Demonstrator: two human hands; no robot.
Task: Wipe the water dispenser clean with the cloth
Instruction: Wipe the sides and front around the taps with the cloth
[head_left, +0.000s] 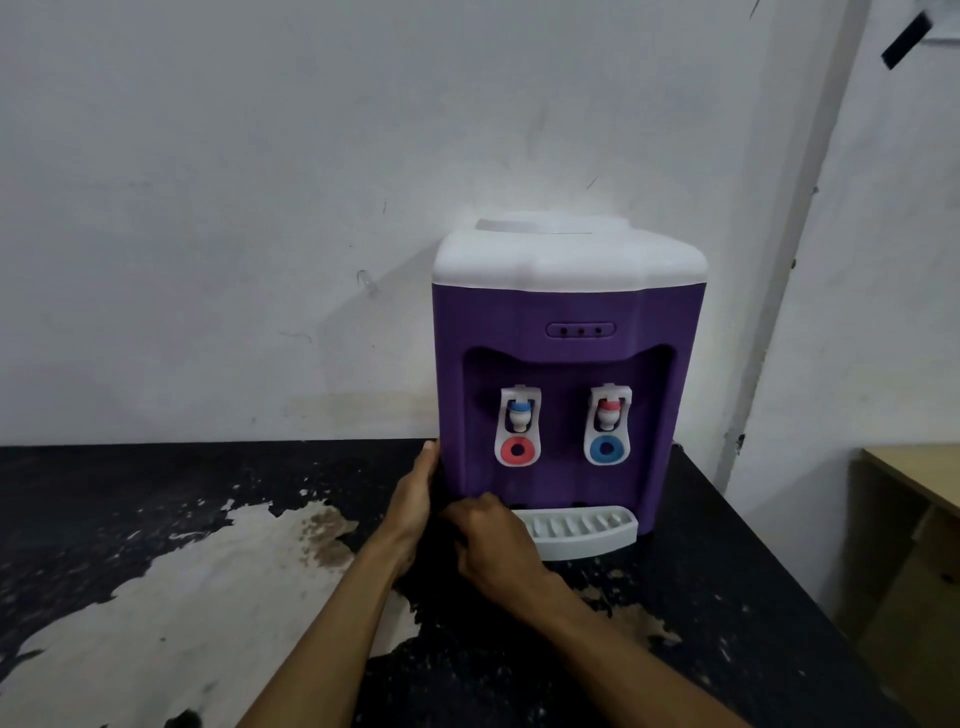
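A purple water dispenser (566, 312) with a white top stands on a black counter against the wall. It has two white taps and a white drip tray (587, 530) at its foot. My left hand (415, 499) lies flat against the lower left side of the dispenser, fingers straight. My right hand (493, 545) is curled at the dispenser's lower left front corner, beside the drip tray. It holds what looks like a dark cloth (444, 525) against that corner. The cloth is mostly hidden and blends with the dark counter.
The black counter (727, 597) has large worn pale patches (208, 597) on its left half. A white wall stands right behind the dispenser. To the right, past the counter's edge, is a wooden desk (914, 478).
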